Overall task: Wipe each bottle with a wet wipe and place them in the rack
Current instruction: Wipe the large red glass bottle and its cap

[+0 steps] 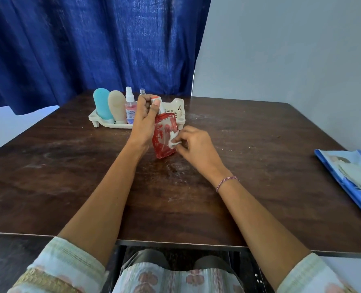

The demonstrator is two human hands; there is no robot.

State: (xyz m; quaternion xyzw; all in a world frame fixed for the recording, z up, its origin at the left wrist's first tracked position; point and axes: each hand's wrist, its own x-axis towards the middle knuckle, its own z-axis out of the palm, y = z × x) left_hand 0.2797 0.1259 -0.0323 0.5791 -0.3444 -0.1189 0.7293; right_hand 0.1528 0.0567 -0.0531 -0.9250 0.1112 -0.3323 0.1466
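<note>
Item 1. Red pump bottle (163,140): you held it near the middle of the bench (260,155), just in front of the rack (176,108), tilted with its pump head leaning away from you. Whether its base touched the bench could not be told.

Item 2. Your left hand (142,117): its fingers (154,105) were curled round the bottle's white-and-orange pump head and neck, grasping it from the left.

Item 3. Your right hand (194,144): its fingers (181,142) pinched a small white wet wipe (173,141) and pressed it against the bottle's right side. A beaded bracelet (227,182) sat on that wrist.

Item 4. The rack, cream plastic, stood at the far side of the bench. Its left part held, from left to right, a teal bottle (101,104), a beige bottle (116,106) and a pink spray bottle (130,111), all upright and close together. A small silver-capped bottle (142,91) showed just behind your left hand; its body was hidden.

Item 5. Blue wipes packet (352,176): it lay flat at the bench's right edge, well apart from the bottle and partly cut off by the frame.

Item 6. Backdrop: a blue curtain (91,43) hung behind the bench, with a pale wall (291,49) to its right.
</note>
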